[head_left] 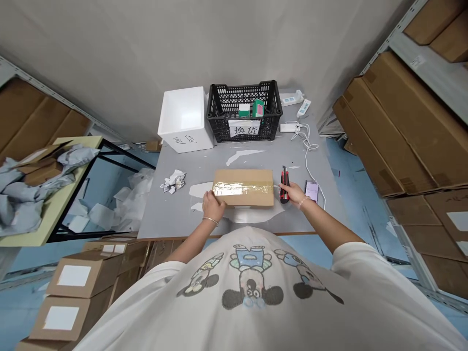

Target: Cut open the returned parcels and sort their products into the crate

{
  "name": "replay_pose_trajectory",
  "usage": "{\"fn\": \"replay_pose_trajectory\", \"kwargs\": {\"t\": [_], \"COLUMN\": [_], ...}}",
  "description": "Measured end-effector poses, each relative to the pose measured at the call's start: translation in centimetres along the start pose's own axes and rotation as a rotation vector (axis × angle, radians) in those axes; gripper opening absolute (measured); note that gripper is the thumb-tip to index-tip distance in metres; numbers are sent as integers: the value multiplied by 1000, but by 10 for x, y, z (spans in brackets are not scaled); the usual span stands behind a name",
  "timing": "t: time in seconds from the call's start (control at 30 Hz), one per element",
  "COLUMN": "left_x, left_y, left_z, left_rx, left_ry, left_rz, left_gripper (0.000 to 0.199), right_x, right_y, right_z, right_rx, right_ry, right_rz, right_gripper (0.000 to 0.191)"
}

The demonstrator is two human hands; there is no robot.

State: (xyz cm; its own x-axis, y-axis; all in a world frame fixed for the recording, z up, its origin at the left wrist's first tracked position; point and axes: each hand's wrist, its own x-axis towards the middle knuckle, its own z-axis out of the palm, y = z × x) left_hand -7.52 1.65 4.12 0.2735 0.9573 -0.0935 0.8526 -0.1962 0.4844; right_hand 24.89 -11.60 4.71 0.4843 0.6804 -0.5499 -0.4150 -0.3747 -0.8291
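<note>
A taped cardboard box [243, 199] lies on the grey table in front of me, with shiny clear tape across its top. At its near left corner, my left hand [214, 206] grips the edge, fingers bent against the side. My right hand [292, 193] is closed around a red and black utility knife [284, 187], just right of the box and apart from it. The knife points away from me, its tip near the table's middle. Close by the right wrist lies a phone [312, 190] with a lit, blurred screen.
Behind the box stand a white foam bin [186, 134] and a black crate [243, 131] holding green-and-white small boxes [258, 108]. Crumpled paper [173, 181] lies left. Power strips [292, 99] and a white cable [309, 165] run along the right. Stacked cartons [76, 275] flank the table [153, 214].
</note>
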Motion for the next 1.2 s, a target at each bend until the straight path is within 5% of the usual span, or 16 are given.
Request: {"fn": "replay_pose_trajectory", "kwargs": {"t": [0.07,0.2,0.37,0.77,1.2], "left_x": [-3,-1,8,8,6], "left_y": [24,79,123,120,124], "left_z": [5,27,52,57,55], "left_rx": [87,222,375,425,458], "left_ry": [-1,-201,-335,-292,-304], "left_rz": [208,545,651,672,648], "left_gripper": [79,102,129,118,123], "right_x": [-9,-24,-25,-9,-15], "right_y": [2,8,23,37,25], "right_z": [-11,-18,-9,-18,-21], "right_rx": [-114,-249,-298,-291,-406], "right_ry": [-3,27,64,-6,-136], "right_rz": [12,-7,-90,-137,-214], "right_gripper": [23,29,36,48,50]}}
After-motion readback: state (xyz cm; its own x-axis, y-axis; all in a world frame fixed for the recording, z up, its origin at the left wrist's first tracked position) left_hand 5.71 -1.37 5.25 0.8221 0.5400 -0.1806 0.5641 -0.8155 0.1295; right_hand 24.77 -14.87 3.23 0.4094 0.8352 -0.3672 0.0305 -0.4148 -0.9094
